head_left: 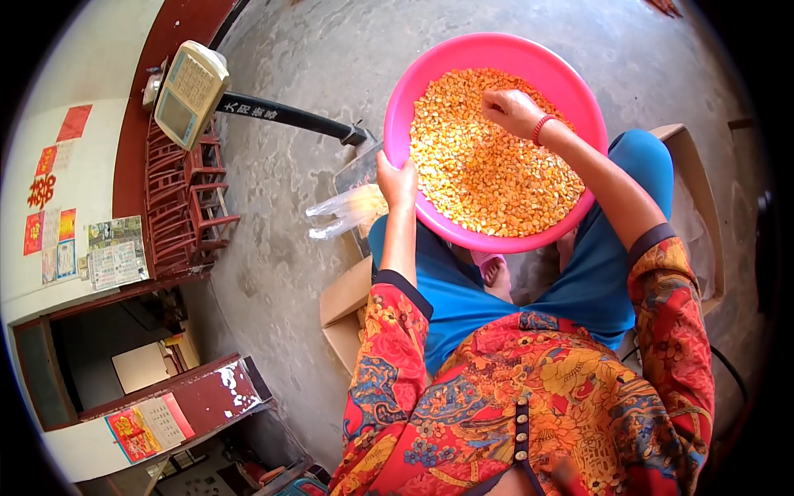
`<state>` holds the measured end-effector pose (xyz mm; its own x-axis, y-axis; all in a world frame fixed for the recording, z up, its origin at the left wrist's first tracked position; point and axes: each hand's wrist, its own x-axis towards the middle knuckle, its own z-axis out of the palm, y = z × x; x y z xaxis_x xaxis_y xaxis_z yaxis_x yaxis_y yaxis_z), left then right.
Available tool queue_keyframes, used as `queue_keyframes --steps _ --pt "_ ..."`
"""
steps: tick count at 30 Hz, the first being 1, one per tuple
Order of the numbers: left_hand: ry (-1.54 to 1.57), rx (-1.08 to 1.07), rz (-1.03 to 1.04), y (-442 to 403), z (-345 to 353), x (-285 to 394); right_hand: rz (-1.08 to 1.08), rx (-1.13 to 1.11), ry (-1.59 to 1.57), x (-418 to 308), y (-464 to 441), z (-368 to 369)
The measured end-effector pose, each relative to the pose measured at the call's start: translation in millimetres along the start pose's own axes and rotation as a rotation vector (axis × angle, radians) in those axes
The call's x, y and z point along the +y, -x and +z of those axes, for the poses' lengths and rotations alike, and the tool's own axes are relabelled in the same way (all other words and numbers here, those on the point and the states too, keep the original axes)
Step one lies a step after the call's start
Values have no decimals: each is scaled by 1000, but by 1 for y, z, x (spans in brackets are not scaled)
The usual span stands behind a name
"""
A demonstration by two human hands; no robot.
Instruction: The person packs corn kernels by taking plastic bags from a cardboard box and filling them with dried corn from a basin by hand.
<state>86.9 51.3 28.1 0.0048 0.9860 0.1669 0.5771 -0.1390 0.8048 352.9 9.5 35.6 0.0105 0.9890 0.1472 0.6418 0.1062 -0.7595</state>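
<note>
Around your fingers, on every side of your seat, spreads the grey concrete floor (281, 186), with its widest open stretch ahead of both hands, past the basin's far rim. Well out to the left of your left fingers stand stacked red wooden chairs (194, 198); nearer on that side is the electronic platform scale (188, 95), its dark post leaning across the view and its plate just beyond your knuckles. The pink plastic basin (398, 124) rests on your thighs between those fingers and your right forearm. Low on the outer side of each arm, a cardboard box (343, 289) at the left and an opened carton (707, 198) at the right narrow the room for your elbows. Yellow corn kernels (496, 186) lie under and around your right fingers, heaped below the basin's bare sloping wall. A clear plastic bag (343, 211) sits beside your left wrist. Your left hand (399, 183) clasps the near-left rim, fingertips partly hidden. Your right hand (514, 114) curls inward over the corn; you cannot tell from here whether its fingers pinch any kernels. A red bracelet (542, 130) circles the wrist behind them.
</note>
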Motion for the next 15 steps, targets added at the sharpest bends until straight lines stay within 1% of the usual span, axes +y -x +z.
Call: queue_keyframes --steps 3,5,6,8,10,12,13,15 --pt "-9 2 1 1 -1 2 -46 -20 41 6 9 11" --pt "-19 4 2 1 -1 3 -174 82 196 5 16 22" --pt "-29 4 -10 1 -1 4 -175 81 196 5 17 22" --pt "-40 4 -23 2 -2 5 -96 -50 259 2 18 22" --pt "-46 10 -21 3 -2 8 -120 -58 256 8 11 20" --pt "-43 10 -16 2 -2 4 -27 -51 186 6 6 13" --pt "-39 11 -10 2 -1 3 -55 -8 107 5 4 9" --pt "-20 7 -14 1 0 1 -32 -9 47 0 1 1"
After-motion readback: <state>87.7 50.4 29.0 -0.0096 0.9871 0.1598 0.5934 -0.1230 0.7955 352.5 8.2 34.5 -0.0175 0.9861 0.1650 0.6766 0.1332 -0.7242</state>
